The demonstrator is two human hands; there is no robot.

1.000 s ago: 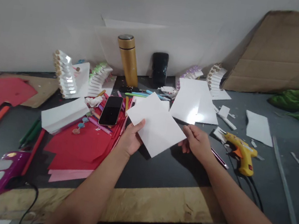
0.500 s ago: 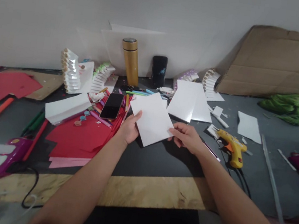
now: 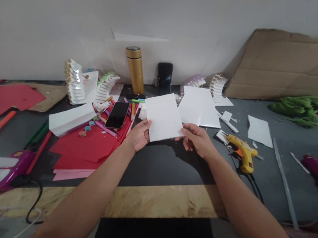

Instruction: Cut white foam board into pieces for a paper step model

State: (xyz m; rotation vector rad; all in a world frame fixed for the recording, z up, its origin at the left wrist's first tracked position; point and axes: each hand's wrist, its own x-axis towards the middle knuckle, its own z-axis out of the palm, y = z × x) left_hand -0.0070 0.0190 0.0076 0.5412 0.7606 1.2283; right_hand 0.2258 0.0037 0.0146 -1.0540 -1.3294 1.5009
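A blank white sheet of stiff paper [image 3: 163, 117] is held above the dark tabletop, slightly tilted. My left hand [image 3: 140, 136] pinches its lower left edge, thumb on top. At its lower right corner my right hand [image 3: 195, 139] grips it between thumb and fingers. Behind the held sheet, more white sheets [image 3: 197, 106] lie on the table. To the left of my left hand are red paper sheets [image 3: 85, 144], with a black phone [image 3: 117, 114] resting over pens and red paper.
A yellow glue gun [image 3: 244, 151] lies right of my right hand, its cord trailing forward. A gold bottle [image 3: 135, 71] and an upright black phone [image 3: 164, 77] stand by the wall. Purple devices [image 3: 8, 169] sit at both sides. Cardboard [image 3: 285, 69] leans behind green yarn [image 3: 301, 108].
The white sheet has turned in my hands, so its near edge now lies more level. Both hands still hold it. The whole view has shifted slightly.
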